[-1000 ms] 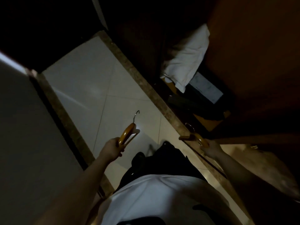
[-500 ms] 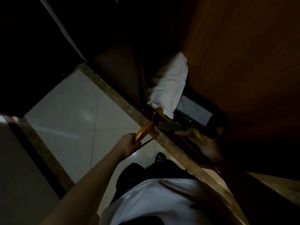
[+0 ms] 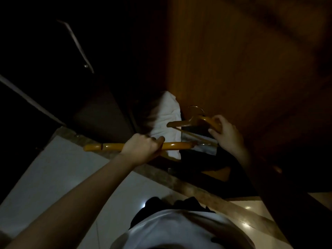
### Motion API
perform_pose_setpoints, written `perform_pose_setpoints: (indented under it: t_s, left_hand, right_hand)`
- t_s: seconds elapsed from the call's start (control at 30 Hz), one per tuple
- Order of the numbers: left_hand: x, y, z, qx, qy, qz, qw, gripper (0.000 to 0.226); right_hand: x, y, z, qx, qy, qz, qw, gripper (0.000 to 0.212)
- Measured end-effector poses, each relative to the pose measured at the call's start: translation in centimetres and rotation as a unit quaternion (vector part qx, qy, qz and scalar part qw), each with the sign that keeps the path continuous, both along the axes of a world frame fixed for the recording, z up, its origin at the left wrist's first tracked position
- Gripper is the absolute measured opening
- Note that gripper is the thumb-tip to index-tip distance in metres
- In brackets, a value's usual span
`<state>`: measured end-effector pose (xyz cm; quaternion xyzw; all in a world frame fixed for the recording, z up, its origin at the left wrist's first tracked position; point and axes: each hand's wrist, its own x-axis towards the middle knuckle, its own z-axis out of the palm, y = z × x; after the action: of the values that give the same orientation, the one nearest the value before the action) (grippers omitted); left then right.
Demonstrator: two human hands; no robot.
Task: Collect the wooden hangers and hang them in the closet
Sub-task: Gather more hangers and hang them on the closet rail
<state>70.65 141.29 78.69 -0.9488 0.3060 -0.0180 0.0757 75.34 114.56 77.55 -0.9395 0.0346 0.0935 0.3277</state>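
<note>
I hold one wooden hanger in each hand, in dim light. My left hand (image 3: 143, 149) is closed around the middle of a glossy yellow-brown hanger (image 3: 102, 146) that lies level, pointing left to right. My right hand (image 3: 227, 135) grips the shoulder of a second wooden hanger (image 3: 181, 123); its metal hook (image 3: 196, 109) points up and its thin lower bar slants down to the right. Both hangers are at the closet opening, in front of the dark interior (image 3: 206, 159). No closet rail is visible.
A white folded pillow or cloth (image 3: 167, 119) and a pale flat box (image 3: 203, 147) lie low inside the closet. A brown wooden door panel (image 3: 242, 60) stands on the right. A stone threshold strip (image 3: 161, 172) edges the pale tiled floor (image 3: 53, 177).
Both hands have risen and moved forward toward the closet. The left hanger has turned from pointing away to lying level. The view has tilted up toward the closet.
</note>
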Motion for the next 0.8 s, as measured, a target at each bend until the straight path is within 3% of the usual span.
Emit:
perform_pose_setpoints:
  t_s: [0.07, 0.23, 0.63, 0.7, 0.8]
  left_hand:
    - [1.6, 1.2, 1.5, -0.008, -0.075, -0.082, 0.994, 0.034]
    - [5.1, 2.7, 5.3, -0.063, -0.161, -0.168, 0.970, 0.039]
    - [12.5, 0.1, 20.5, -0.155, -0.340, -0.215, 0.902, 0.016]
    - [13.6, -0.6, 23.0, -0.157, -0.359, -0.229, 0.891, 0.020]
    - [15.0, -1.7, 26.9, -0.179, -0.362, -0.222, 0.888, 0.044]
  right_hand:
    - [0.1, 0.5, 1.9, -0.001, -0.039, -0.015, 0.999, 0.021]
    - [0.5, 1.2, 6.4, -0.005, -0.121, -0.029, 0.992, 0.017]
    - [0.9, 1.3, 23.0, -0.084, -0.340, -0.055, 0.935, 0.055]
    - [1.2, 0.9, 25.6, -0.093, -0.380, -0.045, 0.919, 0.059]
    - [1.7, 0.3, 29.0, -0.103, -0.435, -0.040, 0.893, 0.058]
